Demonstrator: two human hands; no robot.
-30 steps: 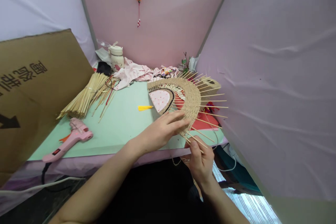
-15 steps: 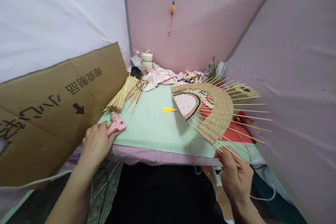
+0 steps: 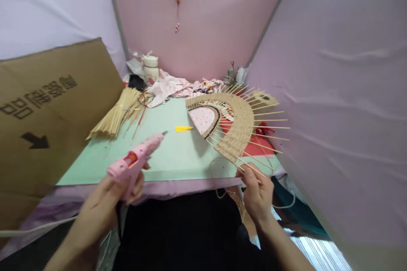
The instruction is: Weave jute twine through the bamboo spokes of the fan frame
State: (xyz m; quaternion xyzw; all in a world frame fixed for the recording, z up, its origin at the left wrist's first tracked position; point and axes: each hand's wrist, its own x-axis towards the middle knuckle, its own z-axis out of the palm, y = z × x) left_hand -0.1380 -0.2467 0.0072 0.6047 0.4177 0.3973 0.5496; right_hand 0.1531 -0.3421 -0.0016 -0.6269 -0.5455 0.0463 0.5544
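A pink glue gun [image 3: 140,156] is gripped by my left hand [image 3: 122,190], its nozzle pointing up and to the right over the table. My right hand [image 3: 257,190] pinches the thin sticks at the lower corner of a woven fan [image 3: 243,123]. The fan is half-round, with a tan cord weave, a pink patterned centre edged in black, and bare sticks jutting from its outer rim. It is held tilted above the table's right side. A yellow tassel [image 3: 183,128] lies just left of the fan. A loose cord [image 3: 218,178] hangs near my right hand.
On the green tabletop [image 3: 165,114], a bundle of pale sticks [image 3: 112,114] lies at the left beside a large cardboard sheet [image 3: 63,106]. A white jar [image 3: 150,70] and pink cloth [image 3: 171,87] are at the back. Red paper [image 3: 259,148] lies under the fan.
My left hand has lifted the glue gun off the table's left edge and turned its nozzle away from me. My right hand keeps its hold on the fan. The camera view has swung right.
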